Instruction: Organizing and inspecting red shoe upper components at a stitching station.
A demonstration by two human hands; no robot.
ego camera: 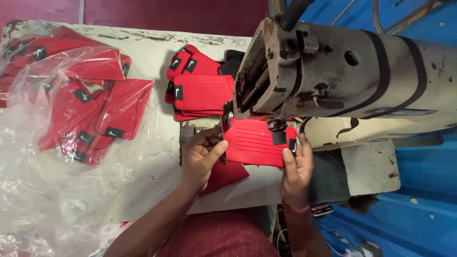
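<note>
Red panel [254, 142], ribbed and flat, lies under the sewing machine [333, 76] head on the table [157, 62], a small black label [293, 147] at its right edge. From the head camera, the left hand [202, 159] pinches the panel's left edge, thumb on top. The right hand [297, 169] grips the right edge beside the label, thumb pressed down. Behind the panel, a stack [197, 90] of like red pieces sits just left of the machine, each with a black rectangular label near one end. Further left, a clear plastic bag [57, 157] spreads over the table, more red pieces [90, 104] with black labels on it. Bare table shows between bag and hands; the near table edge runs just below the wrists.
</note>
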